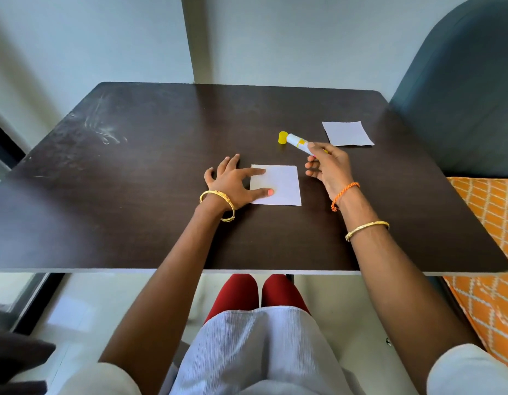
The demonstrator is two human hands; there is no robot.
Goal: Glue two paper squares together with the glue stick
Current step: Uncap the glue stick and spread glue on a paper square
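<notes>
Head view, inventory, near to far.

Item 1: near paper square [278,185], white, flat on the dark table [133,195] at centre. Thin, light and limp; likely to slide or curl under a glue stroke, so best pinned at an edge. Left hand [232,183], fingers spread straight, presses its 9 o'clock edge with thumb and forefinger.

Item 2: glue stick [298,142], white barrel with yellow label, at 1 o'clock of that square. Rigid, light, smooth; take by mid-barrel. Right hand [329,166] pinches its lower end, tip pointing away.

Item 3: yellow cap [282,137], just beside the stick's far end; whether attached, cannot tell.

Item 4: second paper square [348,133], farther at 1 o'clock, lying loose, untouched.
</notes>
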